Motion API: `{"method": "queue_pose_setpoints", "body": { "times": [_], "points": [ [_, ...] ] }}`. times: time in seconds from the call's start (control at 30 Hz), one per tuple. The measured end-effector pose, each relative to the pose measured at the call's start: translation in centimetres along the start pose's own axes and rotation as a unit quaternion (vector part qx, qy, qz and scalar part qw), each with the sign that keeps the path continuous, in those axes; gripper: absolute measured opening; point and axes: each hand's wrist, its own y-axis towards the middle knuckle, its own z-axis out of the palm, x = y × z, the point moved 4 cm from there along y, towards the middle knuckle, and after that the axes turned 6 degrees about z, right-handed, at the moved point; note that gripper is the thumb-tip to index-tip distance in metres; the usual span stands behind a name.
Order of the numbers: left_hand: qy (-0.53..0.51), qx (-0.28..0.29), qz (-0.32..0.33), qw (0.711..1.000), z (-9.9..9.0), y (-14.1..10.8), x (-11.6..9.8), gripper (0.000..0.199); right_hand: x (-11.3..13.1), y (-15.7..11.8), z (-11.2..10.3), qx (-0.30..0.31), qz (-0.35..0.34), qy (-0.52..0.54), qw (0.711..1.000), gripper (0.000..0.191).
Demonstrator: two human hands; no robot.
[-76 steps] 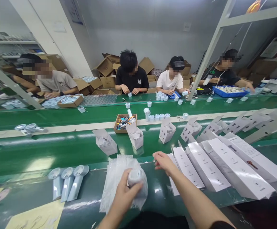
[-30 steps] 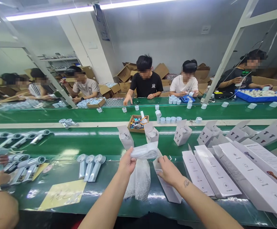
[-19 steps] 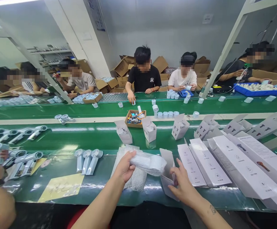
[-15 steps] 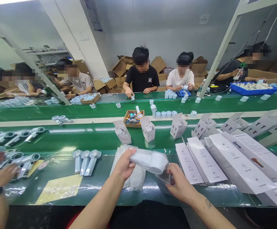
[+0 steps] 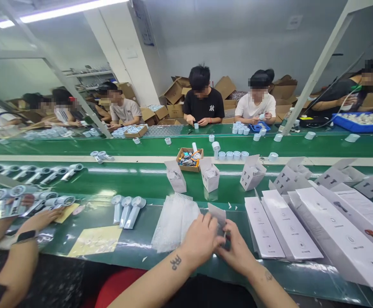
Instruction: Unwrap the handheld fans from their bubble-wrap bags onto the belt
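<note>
My left hand (image 5: 202,237) is closed over the top of a small white box (image 5: 217,212), whose raised flap shows beyond the fingertips. On the box's other side my right hand (image 5: 236,248) grips it with thumb and fingers. The hands hide most of the box, and the bubble-wrapped light-blue device is out of sight there. Just left lies a stack of bubble-wrap bags (image 5: 175,222). Farther left, three light-blue handheld devices (image 5: 131,209) with round heads lie side by side.
Printed white boxes (image 5: 289,226) lie in a row at right. Opened boxes (image 5: 209,175) with wrapped contents stand on the green belt (image 5: 135,184). A parts carton (image 5: 189,159) sits behind. At left, a co-worker's hands (image 5: 42,218) are among more devices. Several people sit opposite.
The wrapped device, held up in my left hand before, is no longer visible. My left hand has moved right and down onto the box at my right hand. The view has turned left.
</note>
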Motion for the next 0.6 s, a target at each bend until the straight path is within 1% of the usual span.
{"method": "queue_pose_setpoints", "body": {
  "times": [0.07,0.1,0.13,0.2,0.23,0.27,0.3,0.33,0.37,0.4,0.43,0.47,0.5,0.53,0.57,0.6],
  "points": [
    [0.014,0.028,0.058,0.998,2.0,-0.8,-0.5,0.063,-1.5,-0.8,-0.5,-0.017,0.048,0.025,0.998,0.044],
    [0.018,0.036,0.082,0.996,2.9,-1.1,-0.7,0.067,-2.0,-1.2,-0.5,-0.017,0.061,0.033,0.997,0.045],
    [0.022,0.042,0.095,0.994,3.7,-1.4,-0.7,0.062,-2.3,-1.5,-0.5,-0.013,0.068,0.037,0.997,0.045],
    [0.03,0.048,0.097,0.994,4.5,-1.5,-0.5,0.042,-2.2,-1.7,-0.4,-0.005,0.073,0.043,0.996,0.043],
    [0.032,0.047,0.098,0.994,4.4,-1.4,-0.2,0.036,-1.9,-1.7,-0.4,-0.001,0.074,0.048,0.996,0.043],
    [0.031,0.044,0.105,0.993,3.9,-1.4,0.1,0.034,-1.4,-1.5,-0.5,-0.003,0.075,0.063,0.995,0.045],
    [0.028,0.04,0.116,0.992,3.0,-1.5,0.5,0.033,-0.7,-1.2,-0.7,-0.01,0.072,0.089,0.993,0.048],
    [0.024,0.029,0.12,0.992,1.7,-1.8,1.2,0.032,-0.1,-0.7,-0.9,-0.024,0.067,0.129,0.989,0.052],
    [0.016,0.011,0.11,0.994,0.0,-2.3,2.4,0.032,0.4,-0.1,-1.1,-0.046,0.064,0.178,0.981,0.054],
    [0.0,-0.014,0.086,0.996,-1.9,-3.0,3.9,0.032,0.6,0.5,-1.1,-0.078,0.066,0.224,0.969,0.053],
    [-0.024,-0.046,0.046,0.998,-4.1,-3.9,6.0,0.031,0.6,1.1,-0.9,-0.112,0.078,0.253,0.958,0.051],
    [-0.051,-0.084,-0.003,0.995,-6.3,-5.0,8.5,0.028,0.4,1.8,-0.2,-0.134,0.097,0.254,0.953,0.048],
    [-0.077,-0.123,-0.057,0.988,-8.4,-6.0,11.3,0.024,0.0,2.5,1.2,-0.131,0.119,0.228,0.957,0.046],
    [-0.094,-0.156,-0.103,0.978,-10.3,-7.0,14.3,0.021,-0.3,3.3,3.2,-0.1,0.131,0.178,0.97,0.047],
    [-0.097,-0.177,-0.144,0.969,-11.8,-7.7,17.4,0.021,-0.5,4.1,5.6,-0.047,0.131,0.113,0.984,0.052],
    [-0.085,-0.183,-0.177,0.964,-12.8,-8.1,20.4,0.022,-0.7,4.7,8.5,0.025,0.116,0.046,0.992,0.06]
  ]
}}
